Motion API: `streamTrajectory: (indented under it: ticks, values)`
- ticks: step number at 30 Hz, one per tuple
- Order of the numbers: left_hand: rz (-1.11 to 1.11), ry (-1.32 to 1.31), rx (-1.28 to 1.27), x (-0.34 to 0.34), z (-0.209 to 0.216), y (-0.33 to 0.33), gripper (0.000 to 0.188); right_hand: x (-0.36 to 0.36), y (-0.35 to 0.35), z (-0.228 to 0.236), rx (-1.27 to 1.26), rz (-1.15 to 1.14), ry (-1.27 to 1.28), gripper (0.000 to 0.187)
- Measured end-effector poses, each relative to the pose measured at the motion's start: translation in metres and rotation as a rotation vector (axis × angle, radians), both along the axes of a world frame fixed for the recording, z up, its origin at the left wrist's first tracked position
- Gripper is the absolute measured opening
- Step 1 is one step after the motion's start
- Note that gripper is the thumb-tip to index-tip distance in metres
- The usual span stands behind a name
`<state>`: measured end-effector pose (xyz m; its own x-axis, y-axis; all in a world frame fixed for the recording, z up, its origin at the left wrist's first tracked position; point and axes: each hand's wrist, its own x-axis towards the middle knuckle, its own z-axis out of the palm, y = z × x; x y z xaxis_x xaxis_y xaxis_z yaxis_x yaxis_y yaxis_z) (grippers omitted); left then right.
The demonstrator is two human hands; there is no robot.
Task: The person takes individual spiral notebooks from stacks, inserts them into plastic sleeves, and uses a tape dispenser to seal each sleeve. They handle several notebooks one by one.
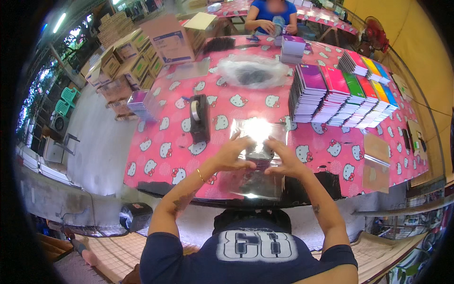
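Observation:
My left hand (234,154) and my right hand (287,159) curve around the two sides of a small dark stack (259,154), thumbs at its near edge. It lies on a clear plastic sheet (241,184) in front of me. Bright glare hides the far part of the stack, so its kind cannot be made out. To the left of the sheet stands a black tape dispenser (200,120). Farther right rise several stacks of notebooks (309,90) with purple, pink, green, red, yellow and blue covers.
A clear plastic bag (253,71) lies beyond my hands on the pink patterned table (227,99). Open cardboard boxes (171,45) stand at the far left, near a small notebook stack (140,105). Clear sheets (376,163) lie at right. Across the table sits another person (265,14).

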<state>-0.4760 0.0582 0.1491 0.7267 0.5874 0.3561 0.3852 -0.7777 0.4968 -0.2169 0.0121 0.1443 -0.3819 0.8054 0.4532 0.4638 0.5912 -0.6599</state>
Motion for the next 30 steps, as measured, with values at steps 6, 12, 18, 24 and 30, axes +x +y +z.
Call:
streamTrajectory:
  ticks: [6,12,18,24,30]
  values:
    - [-0.016,-0.011,0.142,-0.001,-0.006,-0.007,0.034,-0.014,-0.009,-0.004,0.098,-0.04,-0.068,0.024]
    - [0.2,0.188,-0.102,0.024,0.009,0.008,0.037,-0.031,-0.01,0.01,-0.233,-0.228,-0.017,0.037]
    - [0.343,0.005,-0.353,0.03,0.007,0.018,0.049,-0.022,0.001,-0.02,-0.37,-0.343,0.288,0.059]
    - [1.033,-0.251,0.129,-0.104,-0.048,0.052,0.038,-0.03,0.006,-0.042,-0.646,-0.351,0.69,0.06]
    - [0.962,-0.91,-0.906,-0.145,-0.071,0.06,0.021,-0.032,0.009,-0.052,-0.617,-0.423,0.589,0.058]
